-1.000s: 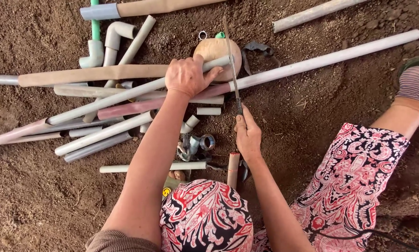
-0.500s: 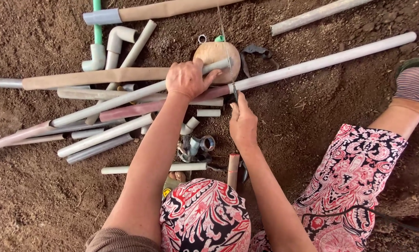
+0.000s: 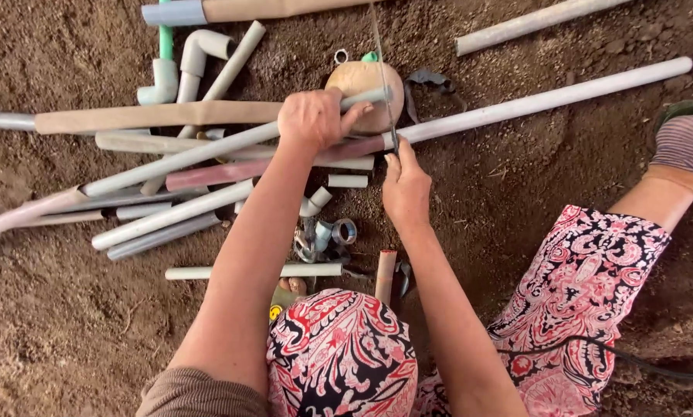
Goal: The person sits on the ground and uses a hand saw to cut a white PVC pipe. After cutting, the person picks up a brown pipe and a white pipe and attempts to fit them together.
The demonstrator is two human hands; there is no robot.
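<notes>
The long grey pipe [image 3: 230, 148] lies slanted across the pile on the dirt, its end resting on a round tan block [image 3: 359, 83]. The left hand [image 3: 313, 117] is wrapped tight around it. The right hand [image 3: 405, 184] pinches a thin saw blade [image 3: 383, 85], I think. The smooth, round pipe could roll and the blade could slip toward the fingers. Dusty pipes [image 3: 169, 216] and elbow pieces [image 3: 178, 66] lie around.

Left arm stretched forward, left hand [image 3: 313, 117] palm down, fingers curled in a closed grip, right arm extended alongside, right hand [image 3: 405, 185] closed in a pinch, thumb uppermost
</notes>
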